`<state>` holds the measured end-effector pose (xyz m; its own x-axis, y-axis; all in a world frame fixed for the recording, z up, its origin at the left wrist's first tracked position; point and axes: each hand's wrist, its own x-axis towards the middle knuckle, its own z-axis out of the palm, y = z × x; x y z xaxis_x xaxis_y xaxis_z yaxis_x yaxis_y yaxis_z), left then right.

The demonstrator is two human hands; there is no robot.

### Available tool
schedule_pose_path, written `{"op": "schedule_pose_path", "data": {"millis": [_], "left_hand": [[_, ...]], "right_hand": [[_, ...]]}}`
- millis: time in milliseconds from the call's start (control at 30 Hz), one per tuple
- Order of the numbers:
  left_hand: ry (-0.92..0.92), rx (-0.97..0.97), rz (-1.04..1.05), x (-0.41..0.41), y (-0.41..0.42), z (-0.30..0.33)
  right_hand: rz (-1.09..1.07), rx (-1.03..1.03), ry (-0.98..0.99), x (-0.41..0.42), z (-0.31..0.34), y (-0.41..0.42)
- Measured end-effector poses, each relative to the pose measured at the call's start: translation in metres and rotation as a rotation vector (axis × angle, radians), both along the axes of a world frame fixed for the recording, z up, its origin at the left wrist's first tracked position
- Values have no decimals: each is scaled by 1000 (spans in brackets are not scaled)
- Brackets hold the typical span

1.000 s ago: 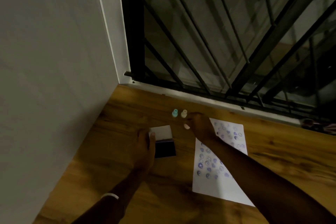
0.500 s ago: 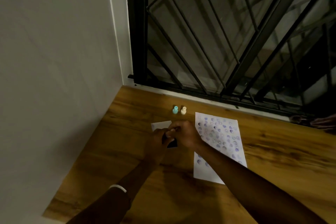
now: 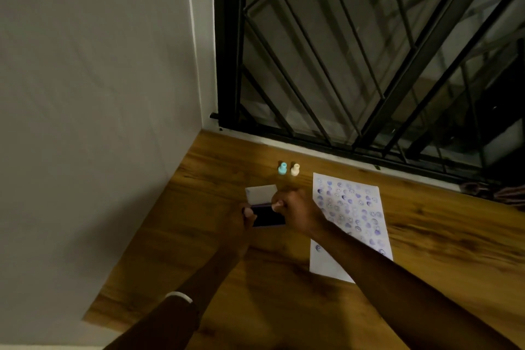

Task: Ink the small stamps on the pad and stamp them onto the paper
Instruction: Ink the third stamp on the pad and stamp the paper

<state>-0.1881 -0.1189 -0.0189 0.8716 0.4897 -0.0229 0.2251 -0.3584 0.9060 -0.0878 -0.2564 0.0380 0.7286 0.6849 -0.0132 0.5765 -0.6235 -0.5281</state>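
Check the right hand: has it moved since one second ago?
Yes. The right hand has come from beside the two standing stamps toward the person, onto the ink pad.

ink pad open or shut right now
Open: the ink pad shows its dark inking face, and its pale lid is swung back toward the window.

Both forearms reach forward and meet near the middle of the view. The left hand (image 3: pixel 241 220) lies low with its fingers curled inward, thumb tip showing (a pale band circles that forearm). The right hand (image 3: pixel 295 212) is closed in a loose fist, knuckles up, just beside the left.
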Motion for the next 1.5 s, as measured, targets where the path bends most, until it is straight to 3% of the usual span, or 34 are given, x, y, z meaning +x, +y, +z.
{"op": "schedule_pose_path", "data": {"millis": [267, 433, 967, 1067, 1233, 1500], "left_hand": [[42, 32, 48, -3, 4, -12], [98, 219, 42, -4, 1, -25], [20, 313, -6, -3, 0, -32], [10, 302, -27, -4, -2, -30], [24, 255, -11, -2, 1, -35], [-16, 256, -29, -3, -2, -29]], "right_hand": [[-16, -257, -55, -2, -27, 5], [-66, -255, 20, 10, -38, 9], [5, -281, 15, 14, -35, 12], [-27, -208, 48, 12, -26, 6], [-202, -130, 92, 14, -18, -33], [-388, -228, 10, -5, -16, -132]]}}
